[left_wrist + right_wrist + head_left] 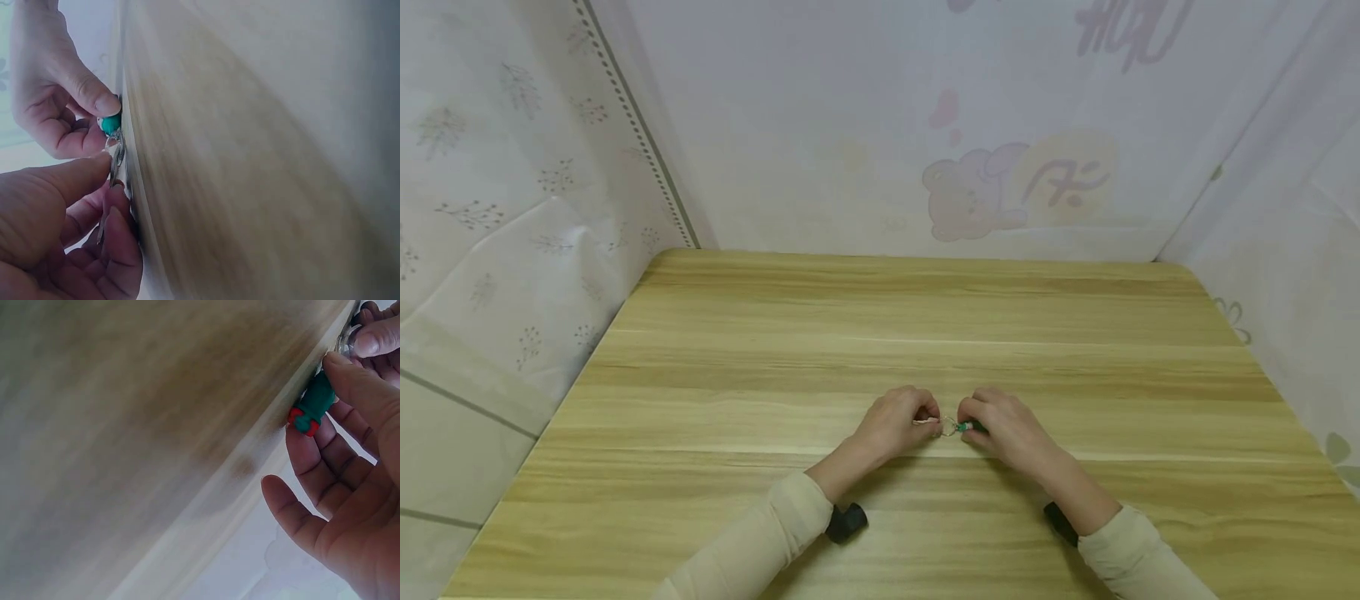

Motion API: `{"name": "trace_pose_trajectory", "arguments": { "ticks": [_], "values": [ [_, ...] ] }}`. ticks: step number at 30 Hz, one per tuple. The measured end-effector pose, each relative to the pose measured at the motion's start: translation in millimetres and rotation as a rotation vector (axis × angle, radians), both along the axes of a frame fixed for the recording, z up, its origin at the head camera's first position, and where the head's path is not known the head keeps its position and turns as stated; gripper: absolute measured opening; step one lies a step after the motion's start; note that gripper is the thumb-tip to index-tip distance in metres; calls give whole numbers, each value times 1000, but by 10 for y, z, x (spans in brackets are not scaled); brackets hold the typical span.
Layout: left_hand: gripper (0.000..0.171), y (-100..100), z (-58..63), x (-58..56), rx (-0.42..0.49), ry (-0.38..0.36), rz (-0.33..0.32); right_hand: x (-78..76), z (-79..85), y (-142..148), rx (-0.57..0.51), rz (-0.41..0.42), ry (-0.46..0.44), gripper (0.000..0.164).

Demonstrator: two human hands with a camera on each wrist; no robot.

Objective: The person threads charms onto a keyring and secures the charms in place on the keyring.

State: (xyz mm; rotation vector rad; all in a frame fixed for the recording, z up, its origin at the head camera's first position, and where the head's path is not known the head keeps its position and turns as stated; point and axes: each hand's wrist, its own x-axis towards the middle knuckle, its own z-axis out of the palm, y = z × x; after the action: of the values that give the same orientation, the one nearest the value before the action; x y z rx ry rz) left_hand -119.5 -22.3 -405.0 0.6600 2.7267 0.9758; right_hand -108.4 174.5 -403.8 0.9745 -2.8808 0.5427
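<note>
Between my two hands, close over the wooden table, is a metal key ring point(949, 427) with a small green charm point(317, 397) attached. My left hand point(891, 423) pinches the ring between thumb and fingers; a thin pale piece point(925, 421) shows among those fingers, its kind unclear. With thumb and fingertips my right hand point(1009, 427) grips the green charm, whose end in the right wrist view is red and green. Small metal links point(119, 149) join charm and ring in the left wrist view. The fingers hide part of the ring.
The wooden table point(850, 333) spreads around both hands. Printed white cloth point(820, 142) hangs behind it and along both sides. Black wrist devices point(847, 523) sit under both forearms, near the cream sleeves.
</note>
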Motion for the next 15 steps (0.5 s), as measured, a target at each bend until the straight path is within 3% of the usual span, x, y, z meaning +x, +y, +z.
{"name": "trace_pose_trajectory", "arguments": {
  "ticks": [6, 15],
  "values": [
    [17, -55, 23, 27, -9, -13, -20, 8, 9, 9, 1, -2, -6, 20],
    [23, -116, 52, 58, -77, 25, -25, 12, -11, 24, 3, -8, 11, 20]
  ]
}}
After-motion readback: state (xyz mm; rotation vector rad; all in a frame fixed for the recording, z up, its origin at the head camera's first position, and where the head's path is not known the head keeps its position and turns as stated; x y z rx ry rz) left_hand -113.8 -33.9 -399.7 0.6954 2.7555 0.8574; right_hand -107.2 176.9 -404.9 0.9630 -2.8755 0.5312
